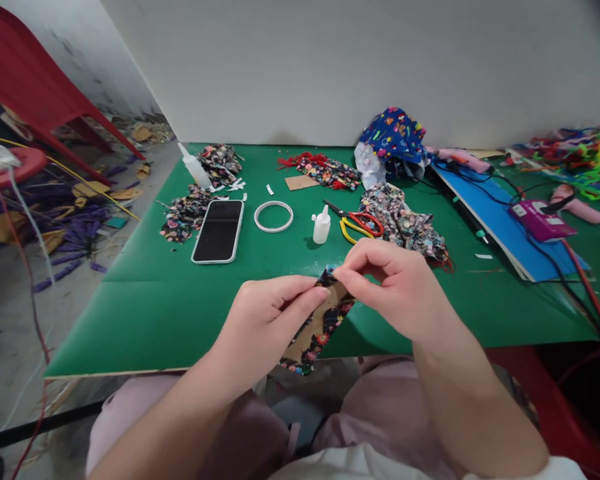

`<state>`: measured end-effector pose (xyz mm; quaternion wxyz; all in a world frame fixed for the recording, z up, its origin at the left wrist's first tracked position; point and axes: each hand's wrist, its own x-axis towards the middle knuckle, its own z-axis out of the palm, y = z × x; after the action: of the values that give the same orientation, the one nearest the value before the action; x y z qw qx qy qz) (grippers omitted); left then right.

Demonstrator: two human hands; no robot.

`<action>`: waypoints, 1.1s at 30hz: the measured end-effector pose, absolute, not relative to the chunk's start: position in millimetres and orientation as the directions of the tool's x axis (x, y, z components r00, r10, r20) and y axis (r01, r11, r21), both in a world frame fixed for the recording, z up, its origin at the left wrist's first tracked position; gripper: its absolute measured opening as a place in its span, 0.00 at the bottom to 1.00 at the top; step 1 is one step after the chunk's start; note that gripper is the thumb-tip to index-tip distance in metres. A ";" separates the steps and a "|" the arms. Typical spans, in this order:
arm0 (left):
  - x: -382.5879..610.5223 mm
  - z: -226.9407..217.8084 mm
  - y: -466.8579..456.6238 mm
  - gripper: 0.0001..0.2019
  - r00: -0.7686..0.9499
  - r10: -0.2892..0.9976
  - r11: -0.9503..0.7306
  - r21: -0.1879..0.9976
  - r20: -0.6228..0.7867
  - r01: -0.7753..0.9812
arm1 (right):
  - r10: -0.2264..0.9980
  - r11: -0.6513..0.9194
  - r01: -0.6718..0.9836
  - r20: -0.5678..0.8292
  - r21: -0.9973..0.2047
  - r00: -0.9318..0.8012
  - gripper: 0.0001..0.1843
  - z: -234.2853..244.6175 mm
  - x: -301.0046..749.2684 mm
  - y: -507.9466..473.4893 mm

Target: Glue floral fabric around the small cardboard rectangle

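Between my hands is a strip of brown cardboard edged with black floral fabric (324, 327), held at a slant over the table's front edge. My left hand (270, 317) pinches its left side between thumb and fingers. At the top corner, the thumb and fingertips of my right hand (387, 280) are closed on the folded fabric. Beyond them stand a small white squeeze bottle (322, 225) and a pair of scissors (363, 223) with red and yellow handles. A white ring, perhaps a tape roll (274, 217), lies left of the bottle.
The green table (145, 320) also bears a phone (219, 232), a larger white bottle (195, 168), floral fabric bundles (403, 223) and blue patterned cloth (394, 137). On the right are a blue folder (505, 220), a purple box (543, 219) and pink glue guns with cables. A red chair (35, 67) stands left.
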<state>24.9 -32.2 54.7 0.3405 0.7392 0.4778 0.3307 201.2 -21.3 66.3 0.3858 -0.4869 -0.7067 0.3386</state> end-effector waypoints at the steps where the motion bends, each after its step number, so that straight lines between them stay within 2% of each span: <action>1: 24.1 54.1 -31.7 0.12 0.325 0.933 -0.302 0.823 0.152 0.481 | 0.946 0.311 0.445 0.227 -0.840 -0.232 0.12 65.4 199.8 -20.8; 4: 20.8 54.3 -30.1 0.13 0.339 0.935 -0.272 0.820 0.103 0.503 | 0.943 0.314 0.445 0.219 -0.839 -0.252 0.11 63.7 197.8 -18.8; 10: 17.3 57.7 -28.3 0.14 0.364 0.930 -0.251 0.826 0.060 0.504 | 0.955 0.142 0.271 0.060 -0.952 -0.292 0.16 60.3 204.9 -12.7; 14: 17.7 57.3 -28.3 0.13 0.389 0.918 -0.284 0.811 0.076 0.511 | 0.953 0.087 0.235 0.013 -0.968 -0.302 0.12 57.7 205.0 -11.5; 18: 18.1 56.9 -30.0 0.12 0.392 0.910 -0.346 0.763 0.133 0.546 | 0.958 0.166 0.257 0.094 -0.952 -0.270 0.10 57.2 198.7 -14.7; 25: 20.1 55.5 -33.6 0.13 0.367 0.911 -0.386 0.702 0.188 0.599 | 0.931 0.365 0.429 0.316 -0.826 -0.183 0.11 57.3 188.3 -20.5; 27: 19.3 55.2 -32.8 0.13 0.370 0.910 -0.388 0.704 0.188 0.594 | 0.932 0.363 0.429 0.312 -0.827 -0.186 0.11 57.4 188.1 -20.4; 30: 15.6 55.2 -30.6 0.13 0.407 0.899 -0.389 0.730 0.165 0.562 | 0.950 0.300 0.388 0.235 -0.871 -0.207 0.10 57.7 190.0 -18.8; 33: 11.4 55.2 -28.9 0.12 0.367 0.904 -0.398 0.740 0.218 0.542 | 0.960 0.242 0.366 0.167 -0.899 -0.223 0.11 57.4 191.6 -17.3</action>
<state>11.4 -28.9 55.2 0.2883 0.7749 0.4666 0.3142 191.6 -17.3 57.4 0.3914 -0.4849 -0.6838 0.3796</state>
